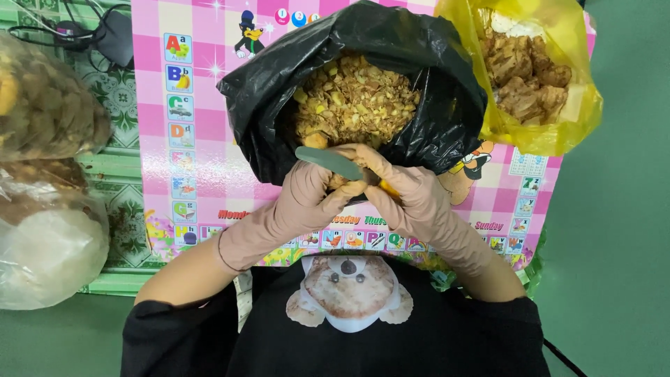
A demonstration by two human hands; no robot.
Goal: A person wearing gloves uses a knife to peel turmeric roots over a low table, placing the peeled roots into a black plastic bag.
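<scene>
1. Two gloved hands meeting just below the mouth of the black bag (447,132), near the middle of the pink checked mat (202,174).
2. Left hand (307,202), in a tan rubber glove, clenching its grip around a small brownish piece (347,183), fingers curled up towards the bag's lower rim.
3. Right hand (412,199), gloved alike, grasping a knife (331,162), its grey-green blade pointing left across the left fingers; a sliver of yellow-orange handle showing under the palm.
4. Black bag lying open, holding a heap of chopped yellow-brown chips (356,101).
5. Yellow bag (551,132) sitting at the mat's far right corner, touching the black bag, holding larger brown chunks (527,73).
6. Clear bags (49,230) of brownish and pale pieces resting off the mat's left edge.
</scene>
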